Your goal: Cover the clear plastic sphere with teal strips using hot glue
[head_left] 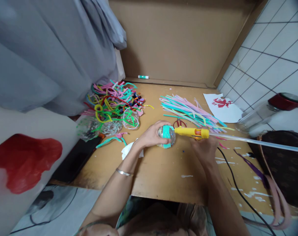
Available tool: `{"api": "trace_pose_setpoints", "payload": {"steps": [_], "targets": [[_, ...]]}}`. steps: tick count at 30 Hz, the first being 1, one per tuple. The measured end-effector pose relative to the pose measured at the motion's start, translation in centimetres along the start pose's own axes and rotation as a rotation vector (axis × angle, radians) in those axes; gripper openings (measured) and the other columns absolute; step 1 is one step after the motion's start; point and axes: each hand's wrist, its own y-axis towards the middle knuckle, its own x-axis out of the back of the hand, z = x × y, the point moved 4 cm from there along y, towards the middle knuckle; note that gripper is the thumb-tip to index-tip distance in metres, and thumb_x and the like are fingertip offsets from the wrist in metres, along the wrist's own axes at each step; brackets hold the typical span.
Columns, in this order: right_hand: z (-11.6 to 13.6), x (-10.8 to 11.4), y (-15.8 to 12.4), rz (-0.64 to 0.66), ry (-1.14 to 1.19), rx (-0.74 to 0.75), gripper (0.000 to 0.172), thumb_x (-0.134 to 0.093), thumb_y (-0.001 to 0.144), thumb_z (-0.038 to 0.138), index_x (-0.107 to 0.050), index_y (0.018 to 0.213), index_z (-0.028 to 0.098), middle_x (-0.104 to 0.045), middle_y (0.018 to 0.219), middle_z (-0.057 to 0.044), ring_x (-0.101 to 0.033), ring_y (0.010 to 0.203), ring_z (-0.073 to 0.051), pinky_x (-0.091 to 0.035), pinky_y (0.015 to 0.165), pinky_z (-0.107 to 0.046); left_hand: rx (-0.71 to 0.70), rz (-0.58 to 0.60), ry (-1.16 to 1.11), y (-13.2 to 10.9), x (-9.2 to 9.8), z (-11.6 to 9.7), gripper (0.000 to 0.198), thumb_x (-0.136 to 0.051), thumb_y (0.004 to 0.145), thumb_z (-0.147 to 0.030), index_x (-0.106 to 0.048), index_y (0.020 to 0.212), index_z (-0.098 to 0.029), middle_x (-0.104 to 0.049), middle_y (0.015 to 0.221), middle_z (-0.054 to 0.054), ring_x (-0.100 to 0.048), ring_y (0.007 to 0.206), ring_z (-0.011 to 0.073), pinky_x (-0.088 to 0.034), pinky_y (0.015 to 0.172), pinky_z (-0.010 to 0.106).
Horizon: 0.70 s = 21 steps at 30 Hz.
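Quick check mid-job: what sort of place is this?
Probably a home craft corner. A spattered wooden table sits against a tiled wall, piles of coloured pipe cleaners lie on it, and the right hand holds a yellow glue gun to the teal-wrapped clear ball in the left hand.

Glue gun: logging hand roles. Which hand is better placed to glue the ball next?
Probably right: the right hand grips the glue gun, nozzle at the ball the left hand holds.

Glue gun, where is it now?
In the head view, the glue gun is mid-table in the right hand, its tip at the ball that the left hand holds, just in front of the scissors.
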Motion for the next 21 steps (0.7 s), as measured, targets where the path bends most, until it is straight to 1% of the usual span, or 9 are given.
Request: {"api": "trace_pose_setpoints", "payload": {"steps": [4, 14, 21], "targets": [[0.06, 0.02, -0.01, 0.009, 0.008, 0.001, 0.02, -0.053, 0.064, 0.037, -0.055, 0.077, 0.021, -0.061, 0.062, -0.005, -0.057, 0.061, -0.024, -0.039, 0.053, -0.031, 0.004, 0.002, 0.007, -0.01, 0.04, -0.09, 0.062, -0.075, 0.06, -0.024, -0.058, 0.119, -0.019, -0.059, 0.12, 0.007, -0.057, 0.109, 0.0228, -0.043, 0.099, 0.037], [-0.03, 0.12, -0.02, 0.023, 0.01, 0.031, 0.02, -0.052, 0.064, 0.036, -0.056, 0.077, 0.021, -0.061, 0.06, -0.005, -0.057, 0.057, -0.024, -0.038, 0.051, -0.03, -0.003, 0.007, 0.014, 0.01, 0.12, -0.05, 0.062, -0.074, 0.06, -0.025, -0.057, 0.119, -0.018, -0.058, 0.121, 0.008, -0.057, 0.109, 0.0229, -0.044, 0.099, 0.036], [0.07, 0.15, 0.02, -0.003, 0.005, 0.001, 0.022, -0.05, 0.065, 0.039, -0.057, 0.076, 0.021, -0.063, 0.061, -0.006, -0.058, 0.059, -0.025, -0.038, 0.052, -0.031, -0.002, 0.004, 0.006, -0.01, 0.07, -0.17, 0.061, -0.074, 0.06, -0.024, -0.057, 0.118, -0.016, -0.058, 0.121, 0.008, -0.057, 0.109, 0.0231, -0.043, 0.099, 0.037]]}}
